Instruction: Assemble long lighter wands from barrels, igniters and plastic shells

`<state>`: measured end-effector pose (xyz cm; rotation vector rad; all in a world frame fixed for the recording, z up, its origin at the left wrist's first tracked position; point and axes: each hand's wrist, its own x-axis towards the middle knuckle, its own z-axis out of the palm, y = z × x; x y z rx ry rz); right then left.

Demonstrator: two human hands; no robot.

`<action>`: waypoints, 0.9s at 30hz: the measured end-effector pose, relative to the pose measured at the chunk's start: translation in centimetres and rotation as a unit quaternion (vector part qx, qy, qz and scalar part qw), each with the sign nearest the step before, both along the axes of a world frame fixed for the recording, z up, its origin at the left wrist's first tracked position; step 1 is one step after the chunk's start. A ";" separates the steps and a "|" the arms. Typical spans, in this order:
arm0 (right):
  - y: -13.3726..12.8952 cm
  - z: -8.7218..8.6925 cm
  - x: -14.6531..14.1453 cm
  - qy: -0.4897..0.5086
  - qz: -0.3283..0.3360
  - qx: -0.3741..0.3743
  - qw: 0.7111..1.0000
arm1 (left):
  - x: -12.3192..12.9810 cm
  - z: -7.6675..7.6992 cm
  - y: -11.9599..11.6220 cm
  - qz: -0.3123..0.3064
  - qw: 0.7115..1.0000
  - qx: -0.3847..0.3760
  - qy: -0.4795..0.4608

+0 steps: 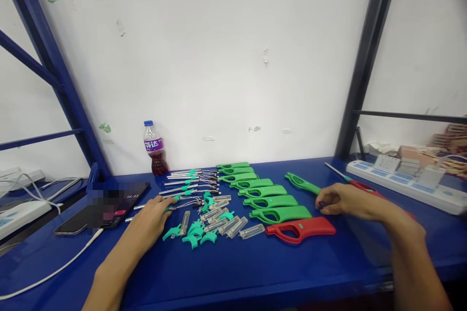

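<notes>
My left hand (155, 211) reaches over the metal lighter tubes (182, 188) with teal pieces and thin wires. Its fingers curl round the teal part of one tube; two silver tube ends stick out on the wrist side. On the right, my right hand (341, 201) has bent fingers drawn together, with something small and dark at the fingertips. A green lighter casing (301, 183) runs up to these fingers, its far end hidden by the hand. Between the hands lie clear fuel tanks (229, 227), teal triggers (193, 238), a row of green casings (272, 201) and a red casing (302, 229).
A drink bottle (155, 150) stands against the wall. Phones (105, 209) with a white cable (62, 269) lie at left. A red lighter with a metal tube (337, 171) and a white power strip (404, 187) are at right. Blue posts (62, 77) flank the table.
</notes>
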<state>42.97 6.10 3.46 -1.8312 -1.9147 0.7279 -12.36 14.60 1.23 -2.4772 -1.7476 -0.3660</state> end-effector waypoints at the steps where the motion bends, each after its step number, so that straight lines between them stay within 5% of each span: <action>1: 0.1 0.0 0.0 0.000 -0.001 -0.001 1.000 | 0.0 0.0 0.0 0.002 1.000 -0.003 0.005; 16: -3.8 2.4 -2.9 -0.010 0.013 0.068 0.998 | 1.0 1.5 -1.6 0.029 0.995 0.096 0.003; 22: -6.3 -0.6 -4.9 -0.046 0.054 0.114 0.991 | 1.8 2.6 -2.4 0.003 0.987 0.156 -0.032; 27: -7.0 -2.8 -5.4 -0.054 0.016 0.148 0.987 | 2.6 3.9 -4.1 -0.033 0.975 0.210 -0.068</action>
